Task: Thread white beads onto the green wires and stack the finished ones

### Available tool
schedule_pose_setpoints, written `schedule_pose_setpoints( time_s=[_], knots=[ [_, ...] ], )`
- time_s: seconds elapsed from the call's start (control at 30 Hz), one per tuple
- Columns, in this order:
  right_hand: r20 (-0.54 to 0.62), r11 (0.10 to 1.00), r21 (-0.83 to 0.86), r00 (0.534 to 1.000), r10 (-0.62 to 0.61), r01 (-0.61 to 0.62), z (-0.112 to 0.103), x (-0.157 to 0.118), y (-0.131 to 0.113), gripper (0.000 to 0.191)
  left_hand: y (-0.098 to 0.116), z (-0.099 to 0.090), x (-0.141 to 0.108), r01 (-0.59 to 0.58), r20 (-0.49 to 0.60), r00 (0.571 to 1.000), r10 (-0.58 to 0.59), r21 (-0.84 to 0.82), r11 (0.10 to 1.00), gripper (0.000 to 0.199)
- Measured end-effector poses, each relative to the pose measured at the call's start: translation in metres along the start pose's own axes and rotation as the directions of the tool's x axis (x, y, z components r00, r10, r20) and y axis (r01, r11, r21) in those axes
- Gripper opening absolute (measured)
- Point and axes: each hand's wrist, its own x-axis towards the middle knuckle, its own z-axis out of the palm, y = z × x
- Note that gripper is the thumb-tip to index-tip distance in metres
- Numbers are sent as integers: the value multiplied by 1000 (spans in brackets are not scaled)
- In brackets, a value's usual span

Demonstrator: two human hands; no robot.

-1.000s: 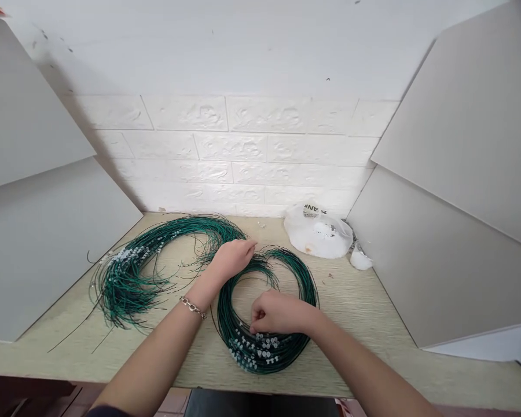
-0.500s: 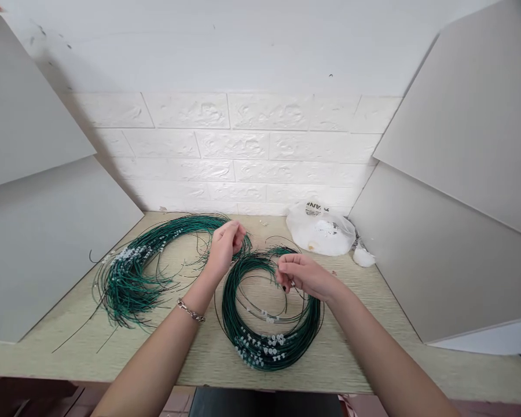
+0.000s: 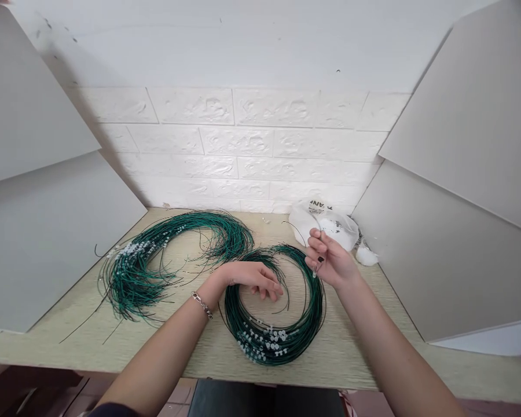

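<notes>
A round coil of thin dark green wires lies on the table, with small white plastic pieces clustered along its near side. Over the coil's left inner edge hovers my left hand, its fingers loosely bent and apart, with no held thing visible. My right hand is raised above the coil's right rim, its fingers closed on a thin wire whose dark end curves out to the upper left. A small whitish piece shows below those fingertips. The rest of this wire is hard to make out.
To the left, a second, looser bundle of green wires curves across the table, also with white pieces. A clear plastic bag with white contents rests by the brick-patterned wall. Grey panels stand on both sides.
My left hand has come down and right from the loose bundle to the coil. My right hand has moved right and up with the wire, turning its fingers upward.
</notes>
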Motion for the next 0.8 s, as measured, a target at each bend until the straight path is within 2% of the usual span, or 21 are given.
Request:
schedule_pose_setpoints(
  time_s=[0.1,0.17,0.23,0.37,0.5,0.6,0.73,0.8],
  knots=[
    [-10,996,-25,996,-87,86,-6,-1,-5,23,-2,-1,2,5,-17,1000,-6,-57,998,30],
    [-7,995,-32,996,-92,92,-5,-1,-4,22,-2,2,3,-17,-49,999,14,-64,998,30],
    [8,997,-11,997,-73,73,0,0,1,22,0,7,8,-97,-139,986,89,-52,994,30],
    [-2,995,-50,996,-88,88,12,4,23,21,7,21,18,-291,-292,916,274,-18,956,37],
    [-84,963,-215,980,-182,161,15,9,40,22,10,35,27,-250,-350,896,272,107,962,36],
    [-104,927,-306,960,-260,218,14,10,43,23,7,40,32,-258,-378,877,297,149,954,28],
    [-83,872,-450,963,-257,193,13,7,35,29,5,39,35,-336,-487,817,308,32,941,19],
    [-49,818,-543,965,-256,190,14,6,32,33,8,34,32,-376,-580,760,292,-26,926,18]
  ],
)
